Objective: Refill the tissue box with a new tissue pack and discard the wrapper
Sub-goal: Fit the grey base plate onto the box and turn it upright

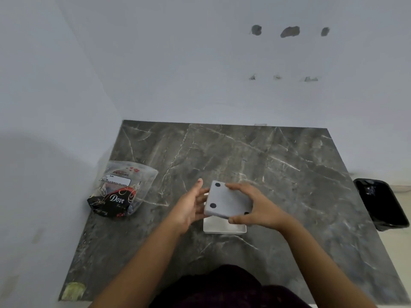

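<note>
A grey square tissue-box part (226, 200) with dark round feet faces up, held tilted above the table. My right hand (255, 206) grips it along its right and near edges. My left hand (191, 205) is at its left edge, fingers spread and touching the side. Beneath it, a white tray-like box part (224, 228) rests flat on the dark marble table (289, 185). A clear plastic bag (121, 188) holding a black "Dove" pack lies at the table's left side, away from both hands.
A black bin (381, 203) with a dark liner stands on the floor past the table's right edge. White walls close in behind and to the left. A yellowish patch (73, 290) marks the near-left corner of the table.
</note>
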